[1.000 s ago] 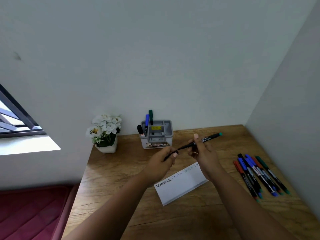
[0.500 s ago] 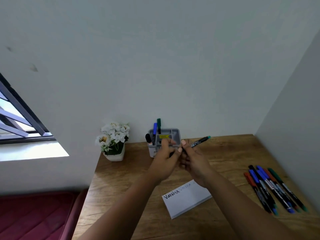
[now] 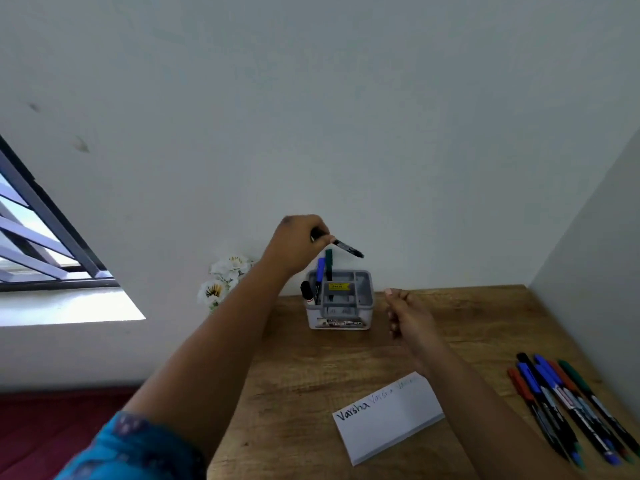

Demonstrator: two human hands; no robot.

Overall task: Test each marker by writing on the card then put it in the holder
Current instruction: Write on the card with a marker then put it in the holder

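Since half a second ago the two hands have parted: the left hand point(image 3: 298, 242) has risen above the holder point(image 3: 339, 299) with the marker point(image 3: 343, 247), and the right hand point(image 3: 403, 311) has dropped away to the holder's right, low over the table point(image 3: 311, 375)

Left fingers are curled round the marker's upper end, and its barrel slants down to the right, the lower tip over the holder's back rim. Right fingers are loosely curled and hold nothing that I can see. The holder stands near the table's back edge, with a blue marker point(image 3: 319, 278), a green marker point(image 3: 329, 268) and a black-capped one point(image 3: 307, 292) already standing in its left compartments. The card point(image 3: 391, 420) lies toward the front edge with writing along its top, and the untested markers point(image 3: 571, 407) lie bunched by the right edge.

The step in hand looks like dropping this marker into the holder. To do it well, tip the barrel closer to upright before lowering, so the tip enters a compartment rather than catching on a divider or rim. Aim for a free slot to the right of the standing markers, to avoid knocking them. Lower until the tip finds the bottom, then let go; a drop from this height could bounce it out or shift the light holder. The free right hand could steady the holder's side if it rocks
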